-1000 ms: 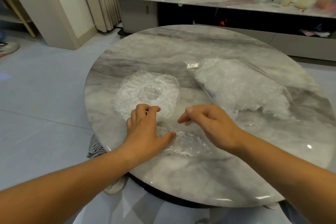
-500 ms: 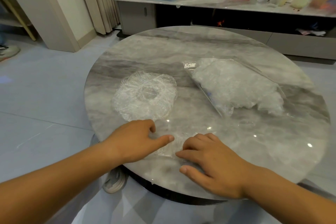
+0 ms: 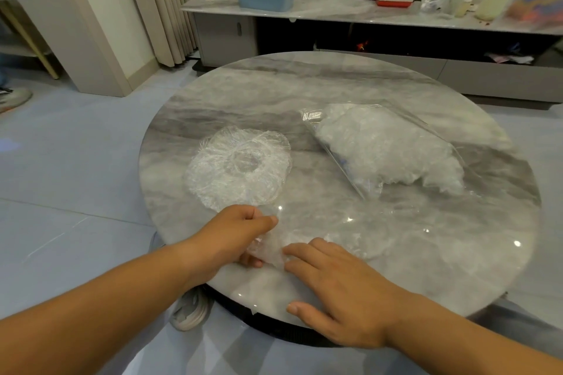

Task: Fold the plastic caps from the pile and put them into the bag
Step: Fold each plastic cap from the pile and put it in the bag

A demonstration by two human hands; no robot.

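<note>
Head camera: my left hand [image 3: 234,234] grips a crumpled plastic cap [image 3: 271,248] near the marble table [image 3: 426,237] edge. My right hand [image 3: 338,292] presses it, fingers straight. Cap pile [image 3: 239,164] and bag [image 3: 387,146] lie beyond.

A crumpled clear cap [image 3: 269,250] lay nearest on the bench [image 3: 335,79], the flat pile [image 3: 240,166] just beyond it, the stuffed clear bag [image 3: 384,146] farther right.

Left hand [image 3: 234,234] and right hand [image 3: 341,292]: arms bare along their visible length. Grey-and-white sneaker [image 3: 189,310] at 7 o'clock, under the table [image 3: 335,85] rim.
</note>
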